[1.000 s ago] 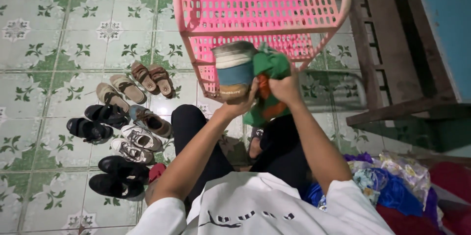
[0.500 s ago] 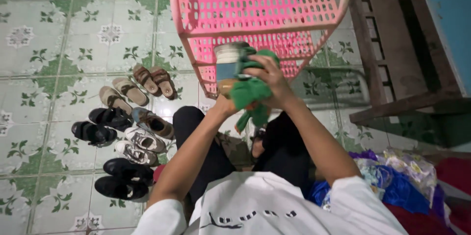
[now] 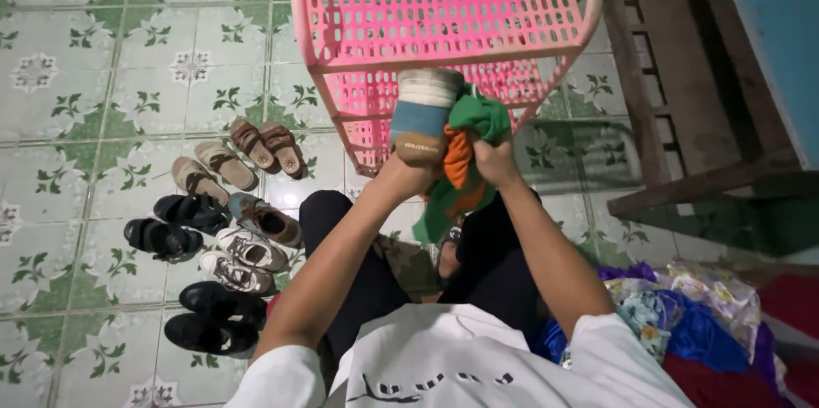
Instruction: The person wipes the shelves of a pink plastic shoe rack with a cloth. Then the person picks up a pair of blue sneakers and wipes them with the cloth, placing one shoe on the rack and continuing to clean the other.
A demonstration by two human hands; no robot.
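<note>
Looking down from the head camera, the person's left hand (image 3: pixel 408 171) is clamped on a shoe (image 3: pixel 424 114), holding it up sole-outward just in front of the pink plastic rack (image 3: pixel 444 20). The shoe shows a pale rim, a blue band and a tan heel. The right hand (image 3: pixel 495 161) is closed around a green and orange cloth (image 3: pixel 465 161), which is bunched against the shoe's right side and hangs down below the fist. Both hands sit close together, nearly touching, directly below the rack's upper shelf.

Left of the rack and lower on the tiled floor (image 3: pixel 102 84) stand rows of footwear: brown sandals (image 3: pixel 266 146) nearest the rack, then beige sandals (image 3: pixel 212 171), black sandals (image 3: pixel 171 225), white sneakers (image 3: pixel 243 254) and black shoes (image 3: pixel 213 318) farthest from it. Right of the rack runs a dark wooden frame (image 3: pixel 674 109), perhaps a bench, though its shape is hard to make out. Below that, well apart from the rack, lies a heap of coloured fabric (image 3: pixel 682 314). The person wears a white shirt (image 3: pixel 461 365) and dark trousers.
</note>
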